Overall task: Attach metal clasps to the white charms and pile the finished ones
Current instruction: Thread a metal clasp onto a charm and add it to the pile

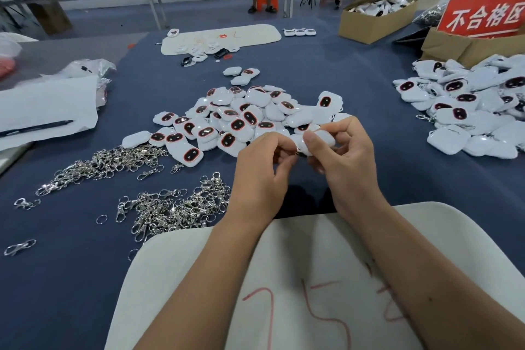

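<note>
Single head-worn wide-angle view, looking forward and down from close above the hands (306, 156), blue worktop (284, 65) stretching away beyond.

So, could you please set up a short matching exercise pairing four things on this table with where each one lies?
Things:
1. black pen
2. red sign
3. loose metal clasps
4. charm in hand

Places:
A. far right, above a cardboard box
B. pinched between both hands
C. on white paper, far left
D. on the blue cloth, left of the left hand

Pairs: 1-C, 2-A, 3-D, 4-B
</note>
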`<action>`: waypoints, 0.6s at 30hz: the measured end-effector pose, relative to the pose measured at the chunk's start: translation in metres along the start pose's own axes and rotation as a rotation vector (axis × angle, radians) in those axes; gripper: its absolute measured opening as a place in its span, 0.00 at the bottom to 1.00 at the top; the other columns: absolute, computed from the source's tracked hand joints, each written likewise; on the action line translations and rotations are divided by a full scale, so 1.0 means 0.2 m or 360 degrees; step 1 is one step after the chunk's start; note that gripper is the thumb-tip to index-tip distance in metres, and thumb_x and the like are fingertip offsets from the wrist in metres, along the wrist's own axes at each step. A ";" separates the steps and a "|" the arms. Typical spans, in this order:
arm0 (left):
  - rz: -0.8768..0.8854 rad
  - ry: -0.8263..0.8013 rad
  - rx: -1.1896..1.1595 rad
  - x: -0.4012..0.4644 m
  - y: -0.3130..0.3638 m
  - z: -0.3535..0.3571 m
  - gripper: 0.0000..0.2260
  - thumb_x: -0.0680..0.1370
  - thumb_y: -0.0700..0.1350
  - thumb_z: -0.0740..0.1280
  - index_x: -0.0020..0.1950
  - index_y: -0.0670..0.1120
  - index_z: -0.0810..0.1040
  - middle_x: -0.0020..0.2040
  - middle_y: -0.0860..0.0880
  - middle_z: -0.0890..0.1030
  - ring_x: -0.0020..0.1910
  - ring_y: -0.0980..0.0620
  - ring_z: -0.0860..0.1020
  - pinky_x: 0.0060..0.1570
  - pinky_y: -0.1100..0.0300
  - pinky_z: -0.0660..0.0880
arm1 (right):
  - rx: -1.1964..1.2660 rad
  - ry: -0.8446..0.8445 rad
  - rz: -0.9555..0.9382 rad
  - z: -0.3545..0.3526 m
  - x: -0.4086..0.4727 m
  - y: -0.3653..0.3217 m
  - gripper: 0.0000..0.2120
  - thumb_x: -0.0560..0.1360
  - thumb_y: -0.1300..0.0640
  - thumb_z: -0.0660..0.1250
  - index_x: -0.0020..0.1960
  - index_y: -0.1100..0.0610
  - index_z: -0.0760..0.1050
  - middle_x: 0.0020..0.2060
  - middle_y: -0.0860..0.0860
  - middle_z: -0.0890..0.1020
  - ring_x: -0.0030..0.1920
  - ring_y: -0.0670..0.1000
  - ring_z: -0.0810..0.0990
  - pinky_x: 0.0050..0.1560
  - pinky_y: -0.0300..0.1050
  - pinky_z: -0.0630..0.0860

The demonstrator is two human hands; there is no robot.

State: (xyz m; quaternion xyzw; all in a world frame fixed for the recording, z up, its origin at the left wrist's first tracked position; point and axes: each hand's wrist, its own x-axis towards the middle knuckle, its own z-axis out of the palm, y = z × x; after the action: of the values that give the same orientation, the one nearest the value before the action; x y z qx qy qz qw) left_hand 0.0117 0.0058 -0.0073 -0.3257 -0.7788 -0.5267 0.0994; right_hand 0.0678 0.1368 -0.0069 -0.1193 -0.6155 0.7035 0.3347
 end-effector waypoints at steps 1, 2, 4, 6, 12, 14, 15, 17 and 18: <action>0.0000 0.0014 -0.0009 0.00 0.00 0.00 0.05 0.76 0.34 0.72 0.47 0.44 0.82 0.43 0.55 0.82 0.44 0.56 0.80 0.47 0.64 0.77 | 0.0008 -0.0002 0.0004 0.00 0.00 0.00 0.11 0.77 0.63 0.76 0.50 0.59 0.73 0.37 0.54 0.82 0.30 0.48 0.79 0.31 0.37 0.76; -0.0002 0.0024 -0.0012 0.00 0.00 -0.01 0.05 0.76 0.34 0.72 0.47 0.44 0.82 0.43 0.54 0.83 0.44 0.56 0.80 0.47 0.64 0.77 | 0.0008 -0.0003 0.0001 0.00 0.00 0.00 0.11 0.77 0.63 0.76 0.49 0.59 0.73 0.37 0.54 0.81 0.30 0.47 0.78 0.31 0.37 0.76; -0.0016 0.0031 0.0015 0.00 0.00 -0.01 0.04 0.76 0.35 0.73 0.45 0.44 0.84 0.42 0.53 0.84 0.44 0.57 0.81 0.47 0.64 0.77 | -0.0051 0.0001 -0.0038 0.00 0.00 -0.01 0.11 0.77 0.62 0.76 0.49 0.59 0.73 0.38 0.56 0.81 0.30 0.47 0.78 0.32 0.37 0.76; -0.0050 0.0022 0.0043 0.01 0.00 -0.02 0.03 0.76 0.37 0.73 0.45 0.44 0.85 0.41 0.54 0.84 0.44 0.57 0.81 0.47 0.63 0.77 | -0.0193 -0.0016 -0.0136 0.00 0.00 -0.01 0.12 0.76 0.63 0.76 0.51 0.61 0.73 0.43 0.60 0.82 0.34 0.51 0.79 0.34 0.41 0.78; -0.0044 -0.0085 0.0154 0.00 0.00 -0.04 0.03 0.78 0.37 0.72 0.44 0.42 0.84 0.40 0.50 0.85 0.42 0.51 0.81 0.47 0.50 0.76 | -0.0480 -0.0088 -0.0384 0.01 -0.02 0.00 0.14 0.75 0.64 0.77 0.50 0.55 0.71 0.47 0.53 0.81 0.38 0.46 0.82 0.40 0.39 0.79; 0.0006 -0.0106 0.0253 0.00 0.01 -0.03 0.05 0.79 0.38 0.70 0.43 0.41 0.83 0.40 0.47 0.84 0.43 0.45 0.80 0.47 0.46 0.76 | -0.0491 -0.0086 -0.0380 0.01 -0.02 0.00 0.16 0.75 0.63 0.78 0.49 0.52 0.70 0.47 0.54 0.81 0.36 0.45 0.82 0.38 0.37 0.78; 0.0034 -0.0111 0.0311 0.00 0.01 -0.03 0.06 0.79 0.38 0.69 0.42 0.40 0.82 0.39 0.46 0.84 0.42 0.43 0.80 0.46 0.44 0.75 | -0.0481 -0.0076 -0.0370 0.01 -0.02 0.00 0.17 0.75 0.63 0.78 0.49 0.52 0.70 0.47 0.56 0.81 0.35 0.44 0.82 0.37 0.36 0.78; 0.0059 -0.0081 0.0344 0.00 0.01 -0.02 0.06 0.78 0.38 0.69 0.41 0.40 0.82 0.39 0.46 0.83 0.41 0.43 0.79 0.45 0.44 0.75 | -0.0421 -0.0044 -0.0349 0.01 -0.03 -0.01 0.17 0.75 0.64 0.78 0.48 0.53 0.70 0.46 0.58 0.81 0.33 0.44 0.83 0.35 0.35 0.78; 0.0044 -0.0049 0.0308 0.00 0.01 -0.02 0.05 0.78 0.38 0.70 0.42 0.41 0.83 0.39 0.48 0.84 0.41 0.46 0.79 0.45 0.45 0.75 | -0.0382 -0.0030 -0.0339 0.01 -0.03 -0.01 0.16 0.75 0.64 0.77 0.48 0.54 0.70 0.45 0.58 0.81 0.32 0.44 0.83 0.34 0.35 0.78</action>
State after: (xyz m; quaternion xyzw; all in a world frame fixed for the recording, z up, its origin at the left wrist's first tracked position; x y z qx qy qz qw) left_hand 0.0134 0.0033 -0.0047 -0.3335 -0.8230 -0.4424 0.1256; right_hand 0.0709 0.1316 -0.0060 -0.0860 -0.7073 0.5866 0.3850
